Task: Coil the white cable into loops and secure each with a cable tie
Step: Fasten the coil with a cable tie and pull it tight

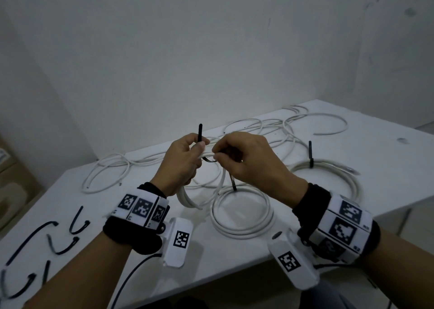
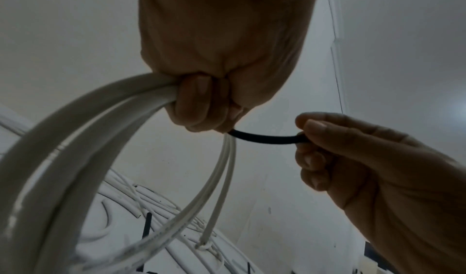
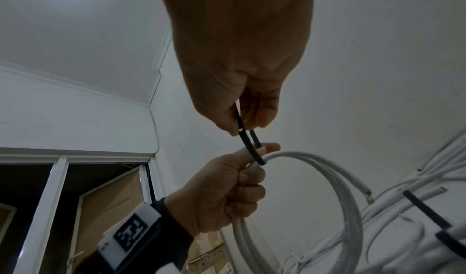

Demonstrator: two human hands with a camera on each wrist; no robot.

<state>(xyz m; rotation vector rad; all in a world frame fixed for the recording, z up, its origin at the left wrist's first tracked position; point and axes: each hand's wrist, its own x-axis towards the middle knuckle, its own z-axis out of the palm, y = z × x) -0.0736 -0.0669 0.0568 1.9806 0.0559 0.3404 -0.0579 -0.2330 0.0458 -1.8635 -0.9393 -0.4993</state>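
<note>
While the left hand (image 1: 182,160) grips the cable coil (image 2: 75,138), the right hand (image 1: 244,158) pinches a cable tie (image 2: 264,138).

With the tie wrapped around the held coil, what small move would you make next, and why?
Probably feed the tie's free end through its head and pull snug: the left hand grips the white coil, and the right hand pinches the black cable tie, which isn't visibly cinched yet.

A small coil of white cable (image 1: 187,197) is held upright above the bench (image 1: 246,257), a black cable tie (image 2: 264,139) partly wrapped around its top. Two tied coils (image 1: 242,212) lie flat on the bench. Loose white cable (image 1: 108,172) sprawls behind; spare black ties (image 1: 58,238) lie at the left.
</note>
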